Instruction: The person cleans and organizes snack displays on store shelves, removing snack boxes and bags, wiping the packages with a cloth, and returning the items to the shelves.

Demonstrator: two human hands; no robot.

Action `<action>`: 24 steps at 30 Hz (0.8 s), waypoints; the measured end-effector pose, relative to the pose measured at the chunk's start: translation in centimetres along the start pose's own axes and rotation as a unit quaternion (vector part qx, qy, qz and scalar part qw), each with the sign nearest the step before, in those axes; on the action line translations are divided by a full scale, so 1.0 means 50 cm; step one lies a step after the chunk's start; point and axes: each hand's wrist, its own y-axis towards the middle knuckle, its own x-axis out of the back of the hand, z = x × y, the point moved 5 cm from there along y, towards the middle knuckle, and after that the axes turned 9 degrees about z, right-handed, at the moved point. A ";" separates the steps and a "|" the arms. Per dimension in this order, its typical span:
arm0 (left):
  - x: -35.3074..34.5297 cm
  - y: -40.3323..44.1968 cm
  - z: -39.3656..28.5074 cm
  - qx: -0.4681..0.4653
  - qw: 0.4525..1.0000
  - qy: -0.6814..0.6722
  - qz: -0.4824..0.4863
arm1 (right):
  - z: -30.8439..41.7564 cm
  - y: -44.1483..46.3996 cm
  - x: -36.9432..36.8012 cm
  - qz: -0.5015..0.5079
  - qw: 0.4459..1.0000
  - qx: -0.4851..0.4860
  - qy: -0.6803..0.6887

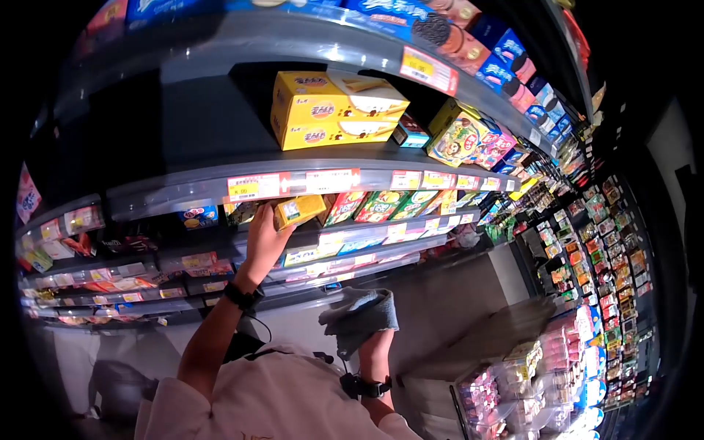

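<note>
One small yellow box [301,211] is gripped in the left hand [270,231], below price labels [258,187]; the right hand [376,345] holds a grey-blue cloth [363,315]. Larger yellow boxes [334,114] sit on the shelf [389,155] above.

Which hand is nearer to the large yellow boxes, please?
Left. The left hand grips a small box just below the shelf with the large yellow boxes; the right hand, mostly under a blue-grey cloth, is lower and farther away.
</note>
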 end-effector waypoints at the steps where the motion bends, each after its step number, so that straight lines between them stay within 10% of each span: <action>1: 0.008 -0.005 -0.018 -0.012 1.000 -0.011 -0.012 | -0.002 0.003 0.001 0.000 1.000 0.001 -0.001; 8: 0.014 -0.085 -0.162 0.119 0.884 -0.441 0.095 | 0.007 0.014 0.015 -0.052 0.993 0.012 0.101; 11: -0.014 -0.130 -0.181 0.229 0.810 -0.525 0.127 | 0.079 0.025 -0.010 0.130 0.988 0.084 0.005; 12: -0.017 -0.140 -0.205 0.245 0.787 -0.548 0.141 | 0.058 0.014 0.007 -0.088 0.987 0.125 0.056; 15: -0.031 -0.165 -0.243 0.260 0.786 -0.538 0.161 | 0.082 0.044 0.009 -0.195 0.867 0.162 -0.430; 18: -0.037 -0.180 -0.256 0.243 0.840 -0.453 0.174 | 0.084 0.058 -0.070 -0.086 0.698 0.228 -0.674; 24: -0.041 -0.192 -0.257 0.205 0.883 -0.369 0.206 | 0.026 0.047 -0.044 -0.112 0.629 0.203 -0.742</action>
